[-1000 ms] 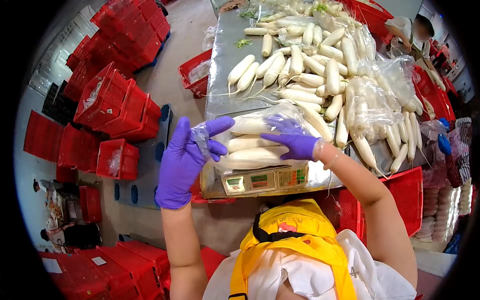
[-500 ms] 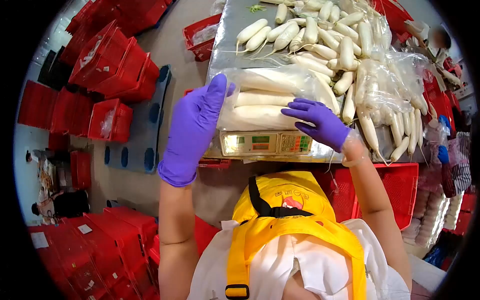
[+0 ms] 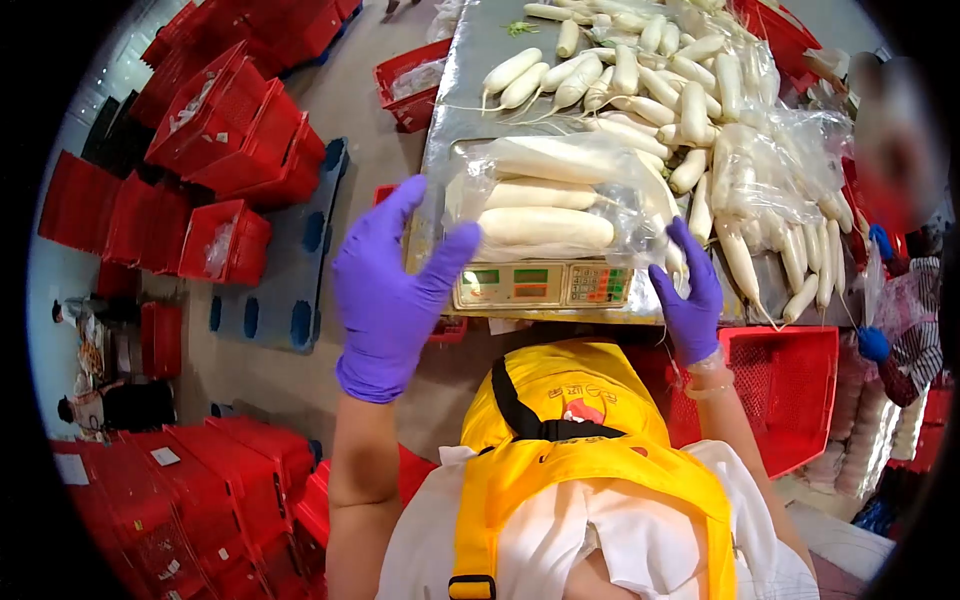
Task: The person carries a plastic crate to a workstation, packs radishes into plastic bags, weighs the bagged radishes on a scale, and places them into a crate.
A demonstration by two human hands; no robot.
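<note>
A clear plastic bag of white radishes [image 3: 545, 226] lies flat on a digital scale [image 3: 530, 285] at the table's near edge. My left hand [image 3: 395, 290], in a purple glove, is beside the bag's left end with thumb and fingers spread wide. On the other side, my right hand [image 3: 692, 300], gloved the same, has its fingers apart near the bag's right end. Neither hand grips anything. Whether the right fingertips touch the plastic, I cannot tell. Behind the scale, loose white radishes [image 3: 660, 85] are heaped on the metal table [image 3: 470, 90].
More bagged radishes [image 3: 765, 175] lie at the table's right. A red crate [image 3: 790, 400] stands below the near edge, another red crate [image 3: 412, 85] beyond the left edge. Stacked red crates [image 3: 225, 120] fill the left, near a blue pallet [image 3: 270, 290]. A person with blue gloves [image 3: 873, 345] is at far right.
My right hand has moved off the top of the bag, down and to the right. My left hand has opened wider and dropped slightly. The bag stays on the scale.
</note>
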